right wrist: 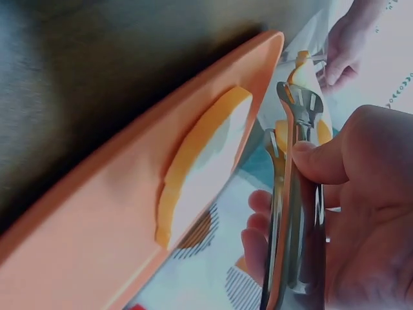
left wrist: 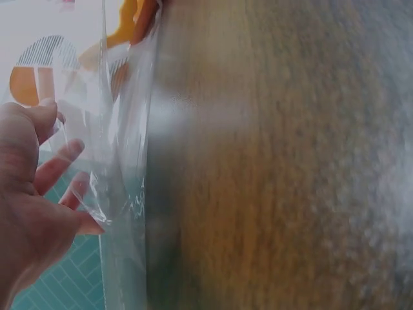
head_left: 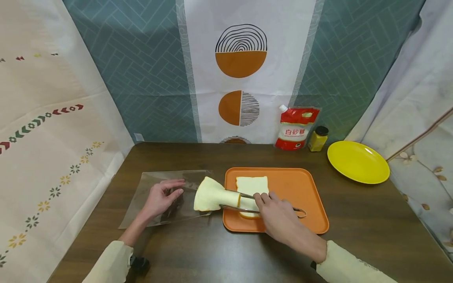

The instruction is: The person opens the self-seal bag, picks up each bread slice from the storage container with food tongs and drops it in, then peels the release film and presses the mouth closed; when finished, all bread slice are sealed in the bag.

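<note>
My right hand (head_left: 281,216) grips metal tongs (right wrist: 300,226). The tongs clasp a white bread slice (head_left: 210,196), squeezed narrow near the tips and fanned out at its left end. That slice hangs between the tray and a clear plastic bag (head_left: 141,196), its left end over the bag's right edge. My left hand (head_left: 161,200) is at the bag, thumb and fingers apart. In the left wrist view, film stretches across the spread fingers (left wrist: 61,165). More bread (head_left: 252,182) with an orange-brown crust lies on the orange tray (head_left: 297,184), partly hidden by the tongs and hand.
Behind the tray stand a red-and-white sugar pouch (head_left: 295,129) and a small yellow jar (head_left: 318,138) with a black lid. A yellow plate (head_left: 357,162) lies at the right. Patterned cloth (head_left: 152,78) hangs along the back edge of the dark wooden table (head_left: 198,251).
</note>
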Tool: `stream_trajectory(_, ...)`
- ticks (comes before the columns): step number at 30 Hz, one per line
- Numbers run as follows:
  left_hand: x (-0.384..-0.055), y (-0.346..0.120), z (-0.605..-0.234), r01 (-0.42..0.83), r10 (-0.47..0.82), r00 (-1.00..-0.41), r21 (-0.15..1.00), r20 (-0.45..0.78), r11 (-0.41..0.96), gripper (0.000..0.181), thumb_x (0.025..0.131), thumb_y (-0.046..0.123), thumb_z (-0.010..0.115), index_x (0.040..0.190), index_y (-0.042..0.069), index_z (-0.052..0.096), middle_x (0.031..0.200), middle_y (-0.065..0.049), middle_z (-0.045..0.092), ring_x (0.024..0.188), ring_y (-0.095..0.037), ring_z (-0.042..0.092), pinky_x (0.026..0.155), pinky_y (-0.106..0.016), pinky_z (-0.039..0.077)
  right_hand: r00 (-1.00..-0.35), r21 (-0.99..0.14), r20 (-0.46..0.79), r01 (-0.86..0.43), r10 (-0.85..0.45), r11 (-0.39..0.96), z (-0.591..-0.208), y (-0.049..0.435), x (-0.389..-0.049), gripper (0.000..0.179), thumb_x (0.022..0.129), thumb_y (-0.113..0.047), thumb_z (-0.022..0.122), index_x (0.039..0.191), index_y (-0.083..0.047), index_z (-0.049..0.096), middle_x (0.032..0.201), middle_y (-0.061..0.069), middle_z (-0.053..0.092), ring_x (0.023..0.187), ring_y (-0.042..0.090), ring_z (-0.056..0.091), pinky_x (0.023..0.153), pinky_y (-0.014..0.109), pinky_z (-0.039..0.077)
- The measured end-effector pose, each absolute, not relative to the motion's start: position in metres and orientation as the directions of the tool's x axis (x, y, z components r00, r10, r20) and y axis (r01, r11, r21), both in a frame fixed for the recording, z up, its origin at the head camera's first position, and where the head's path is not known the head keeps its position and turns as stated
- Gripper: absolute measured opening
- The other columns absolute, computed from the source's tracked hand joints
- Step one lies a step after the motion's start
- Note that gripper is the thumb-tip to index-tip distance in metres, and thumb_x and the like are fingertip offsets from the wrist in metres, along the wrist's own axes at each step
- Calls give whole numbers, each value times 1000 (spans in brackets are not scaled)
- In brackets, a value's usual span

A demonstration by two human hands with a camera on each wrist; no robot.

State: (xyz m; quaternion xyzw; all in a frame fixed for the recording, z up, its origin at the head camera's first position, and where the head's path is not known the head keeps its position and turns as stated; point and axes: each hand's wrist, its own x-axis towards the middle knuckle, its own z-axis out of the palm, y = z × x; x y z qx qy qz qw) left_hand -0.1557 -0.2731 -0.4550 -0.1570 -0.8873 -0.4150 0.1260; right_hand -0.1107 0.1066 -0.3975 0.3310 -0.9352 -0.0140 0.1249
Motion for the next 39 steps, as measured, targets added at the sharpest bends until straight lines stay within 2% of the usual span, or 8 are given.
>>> stream_trajectory(5, -155, -272, -455, 392, 173, -915, 706, 364, 590, 23, 89, 2, 75, 111, 1, 75, 121, -10, 70, 115, -33, 61, 83, -48, 53, -756, 80, 176, -628, -631, 774, -394, 95, -118, 43, 76, -11, 82, 112, -4, 59, 82, 3, 53, 71, 21, 46, 40, 28, 33)
stream_trajectory(7, -155, -272, -455, 401, 176, -912, 707, 372, 582, 22, 89, 1, 75, 110, 1, 76, 120, -11, 70, 115, -33, 62, 80, -44, 53, -756, 72, 161, -633, -635, 771, -393, 90, -120, 40, 79, -14, 81, 111, -4, 59, 82, 3, 54, 72, 21, 47, 40, 29, 35)
stream_trajectory(11, -154, -270, -455, 412, 177, -907, 710, 383, 571, 20, 88, 1, 75, 108, 3, 77, 119, -11, 70, 114, -34, 62, 83, -41, 51, -753, 69, 132, -642, -644, 764, -394, 78, -125, 37, 83, -17, 79, 112, -4, 59, 83, 3, 55, 72, 21, 48, 41, 28, 35)
stream_trajectory(16, -154, -267, -455, 434, 176, -894, 696, 413, 571, 21, 86, -2, 76, 107, 2, 77, 117, -10, 71, 113, -34, 62, 90, -44, 49, -746, 71, 102, -655, -659, 752, -394, 65, -130, 41, 84, -20, 79, 116, -3, 60, 85, 3, 56, 75, 21, 49, 42, 29, 37)
stream_trajectory(21, -154, -265, -453, 438, 179, -892, 692, 415, 574, 21, 87, 1, 77, 107, 3, 77, 116, -9, 72, 112, -32, 62, 89, -41, 49, -732, 75, 91, -671, -675, 737, -393, 55, -134, 45, 85, -20, 77, 122, -2, 60, 91, 5, 59, 79, 22, 52, 44, 31, 40)
stream_trajectory(24, -153, -264, -451, 431, 180, -896, 698, 406, 572, 20, 87, 1, 77, 107, 3, 77, 117, -9, 71, 113, -33, 62, 88, -42, 49, -724, 63, 87, -682, -684, 729, -392, 49, -137, 41, 85, -18, 75, 120, -3, 60, 93, 5, 60, 79, 23, 51, 44, 31, 40)
stream_trajectory(32, -153, -261, -451, 432, 174, -899, 745, 402, 508, 21, 89, -2, 74, 109, 1, 76, 117, -12, 71, 115, -35, 61, 94, -21, 44, -717, 52, 82, -691, -692, 721, -393, 33, -138, 41, 84, -18, 75, 120, -2, 62, 99, 6, 63, 83, 24, 53, 45, 33, 43)
stream_trajectory(39, -151, -260, -451, 409, 159, -911, 779, 381, 475, 20, 90, 0, 73, 109, 2, 76, 118, -11, 71, 117, -33, 60, 95, -25, 45, -717, 56, 57, -692, -695, 719, -392, 19, -139, 49, 85, -23, 75, 126, 0, 61, 103, 8, 65, 87, 24, 56, 49, 34, 48)
